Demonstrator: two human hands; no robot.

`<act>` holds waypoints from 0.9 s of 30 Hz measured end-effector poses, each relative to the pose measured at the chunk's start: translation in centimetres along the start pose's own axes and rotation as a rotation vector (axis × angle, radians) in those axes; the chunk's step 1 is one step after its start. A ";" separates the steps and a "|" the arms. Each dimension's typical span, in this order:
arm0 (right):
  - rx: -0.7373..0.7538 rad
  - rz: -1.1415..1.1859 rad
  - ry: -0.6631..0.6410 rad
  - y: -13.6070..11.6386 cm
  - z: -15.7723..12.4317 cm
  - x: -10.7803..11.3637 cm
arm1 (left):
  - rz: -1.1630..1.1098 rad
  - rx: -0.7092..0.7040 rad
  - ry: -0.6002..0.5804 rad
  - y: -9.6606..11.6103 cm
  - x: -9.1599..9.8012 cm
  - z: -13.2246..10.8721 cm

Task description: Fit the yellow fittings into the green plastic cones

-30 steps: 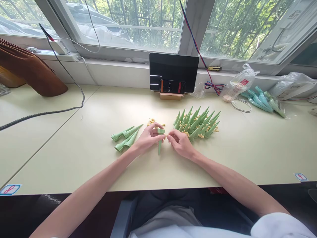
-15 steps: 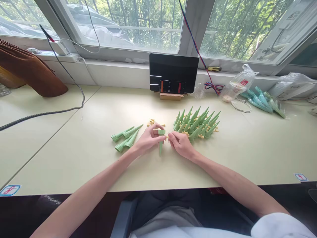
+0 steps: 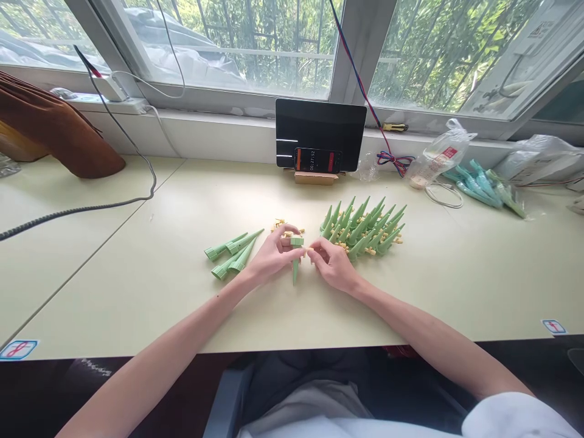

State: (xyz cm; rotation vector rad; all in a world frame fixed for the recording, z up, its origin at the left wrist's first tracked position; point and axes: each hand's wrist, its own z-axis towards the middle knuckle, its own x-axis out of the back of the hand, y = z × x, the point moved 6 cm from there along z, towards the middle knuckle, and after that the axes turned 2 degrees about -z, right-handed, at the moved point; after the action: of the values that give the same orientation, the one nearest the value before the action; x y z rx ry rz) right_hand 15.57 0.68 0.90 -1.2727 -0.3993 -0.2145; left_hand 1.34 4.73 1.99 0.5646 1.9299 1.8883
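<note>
Pointing downward, perhaps vertically: green cone (image 3: 295, 268).

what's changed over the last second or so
Very little: the right hand pulled slightly away, then eased back toward the left hand. The phone timer ticked on. The left hand's grip on the green cone, the loose cones and the spiky green pile look unchanged.

The left hand (image 3: 270, 254) holds a green cone (image 3: 297, 241); the right hand (image 3: 335, 264) pinches a yellow peg (image 3: 307, 250).
</note>
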 end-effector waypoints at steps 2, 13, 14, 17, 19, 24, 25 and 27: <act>-0.006 -0.002 -0.003 0.0 0.0 0.0 | -0.022 -0.014 -0.010 0.0 -0.1 0.0; -0.028 -0.043 -0.008 -0.1 -0.1 0.1 | 0.062 -0.037 -0.091 -0.2 -0.4 0.1; -0.027 -0.042 -0.007 -0.1 -0.1 0.1 | 0.064 -0.037 -0.095 -0.2 -0.4 0.2; -0.017 -0.048 -0.001 -0.1 -0.1 0.1 | 0.059 -0.029 -0.101 -0.3 -0.4 0.2; -0.007 -0.057 0.004 -0.1 0.0 0.1 | 0.057 -0.010 -0.104 -0.3 -0.5 0.2; -0.013 -0.060 0.009 0.0 0.0 0.1 | 0.064 0.003 -0.102 -0.2 -0.5 0.1; -0.016 -0.057 0.009 0.0 0.0 0.0 | 0.069 0.005 -0.103 -0.2 -0.5 0.1; -0.021 -0.051 0.010 0.0 0.0 0.1 | 0.082 0.013 -0.101 -0.3 -0.4 0.1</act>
State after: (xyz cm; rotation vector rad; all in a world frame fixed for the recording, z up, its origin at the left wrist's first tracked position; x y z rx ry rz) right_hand 15.64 0.64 0.90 -1.2825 -0.4225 -0.2687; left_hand 1.76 4.57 1.66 0.7395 1.8826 1.8597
